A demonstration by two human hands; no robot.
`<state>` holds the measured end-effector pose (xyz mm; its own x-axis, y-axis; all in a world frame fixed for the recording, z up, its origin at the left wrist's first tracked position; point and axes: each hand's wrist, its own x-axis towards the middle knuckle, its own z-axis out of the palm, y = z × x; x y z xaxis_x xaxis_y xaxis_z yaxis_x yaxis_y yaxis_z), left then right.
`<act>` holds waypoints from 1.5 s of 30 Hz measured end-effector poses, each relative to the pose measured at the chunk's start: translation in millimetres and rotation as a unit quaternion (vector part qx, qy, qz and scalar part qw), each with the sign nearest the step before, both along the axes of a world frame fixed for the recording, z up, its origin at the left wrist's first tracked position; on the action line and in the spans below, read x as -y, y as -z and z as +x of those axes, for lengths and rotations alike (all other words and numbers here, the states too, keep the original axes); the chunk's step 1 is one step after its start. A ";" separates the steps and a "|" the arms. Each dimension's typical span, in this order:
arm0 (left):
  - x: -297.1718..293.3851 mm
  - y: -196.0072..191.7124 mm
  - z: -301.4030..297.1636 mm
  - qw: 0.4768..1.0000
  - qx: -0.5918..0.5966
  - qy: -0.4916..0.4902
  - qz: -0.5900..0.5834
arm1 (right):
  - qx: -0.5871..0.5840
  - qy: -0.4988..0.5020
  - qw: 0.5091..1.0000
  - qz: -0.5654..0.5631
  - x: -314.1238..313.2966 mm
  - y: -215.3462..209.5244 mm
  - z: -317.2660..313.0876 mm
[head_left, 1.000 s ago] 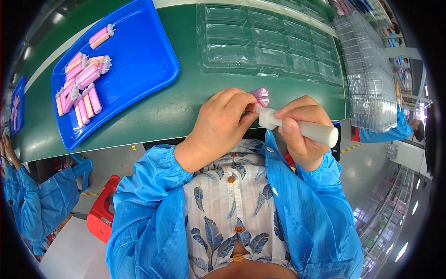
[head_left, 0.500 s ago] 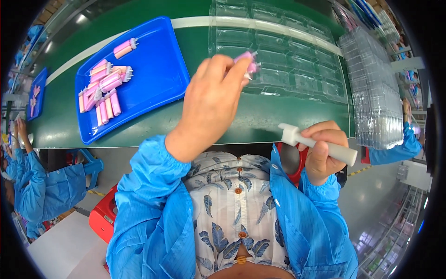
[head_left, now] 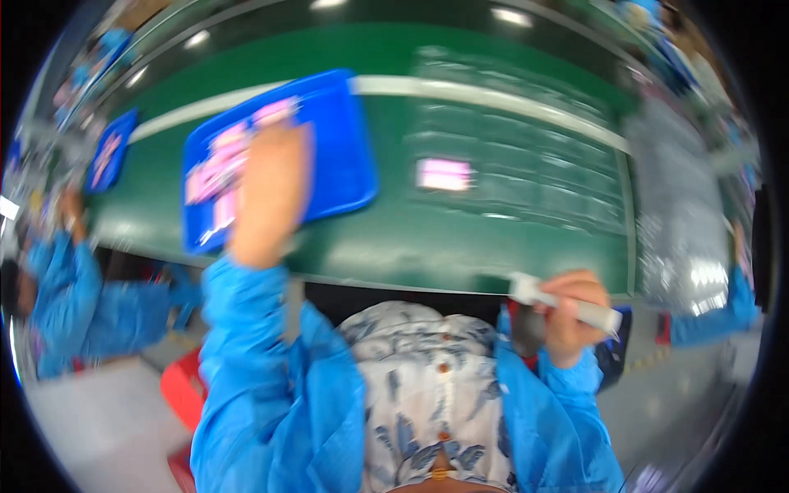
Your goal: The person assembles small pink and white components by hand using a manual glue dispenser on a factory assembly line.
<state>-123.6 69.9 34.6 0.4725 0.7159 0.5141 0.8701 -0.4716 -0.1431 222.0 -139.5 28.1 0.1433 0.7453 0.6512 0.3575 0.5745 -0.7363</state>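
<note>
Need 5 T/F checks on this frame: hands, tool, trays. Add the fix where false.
1. The right hand holds a white handled tool. True.
2. The left hand is over the clear compartmented tray. False: it is over the blue tray; blur hides whether it grips anything.
3. A pink piece lies in the clear compartmented tray. True.
4. The blue tray holds nothing. False: several pink pieces lie in it.
5. The stack of clear trays stands left of the blue tray. False: it is at the right, beyond the clear compartmented tray.
</note>
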 end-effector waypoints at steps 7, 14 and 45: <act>-24.9 9.2 -84.2 0.992 -0.069 -0.050 -0.089 | 0.028 -0.060 0.998 -0.017 -24.1 -23.9 -29.9; -22.5 -0.3 -30.5 0.994 -0.063 0.076 -0.042 | 0.066 -0.023 0.997 -0.010 -25.5 -29.4 -37.4; -39.7 20.7 -12.8 0.995 -0.052 0.005 -0.083 | -0.032 -0.025 0.996 -0.078 -12.7 -1.1 0.4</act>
